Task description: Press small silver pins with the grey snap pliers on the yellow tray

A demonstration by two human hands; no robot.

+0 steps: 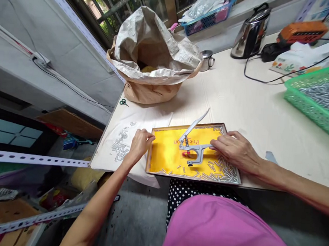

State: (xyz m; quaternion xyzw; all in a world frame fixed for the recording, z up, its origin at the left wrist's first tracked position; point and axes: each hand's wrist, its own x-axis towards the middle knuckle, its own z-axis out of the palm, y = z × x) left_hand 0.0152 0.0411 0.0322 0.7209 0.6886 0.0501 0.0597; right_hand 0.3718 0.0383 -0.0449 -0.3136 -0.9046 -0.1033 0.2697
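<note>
My right hand (234, 147) is closed, with its fingertips on the end of a grey metal hand press (198, 151). The tool has a C-shaped frame, a spring and a long lever slanting up. It sits over a shallow tray (149, 155) with a yellow bottom and printed red lettering. Small metal pins (225, 171) lie in the tray, thickest at its right and front sides. Just beyond the tray's left edge is my left hand (140, 143), its fingers pinched together; anything between them is too small to make out.
Loose pins (120, 144) lie on a white cloth (142, 116) at left, near green-handled scissors (123, 102). Behind stands a large open sack (152, 89). A lidded metal cup (206, 60), a kettle (250, 31) and a green basket (313, 106) of metal pieces occupy the back and right.
</note>
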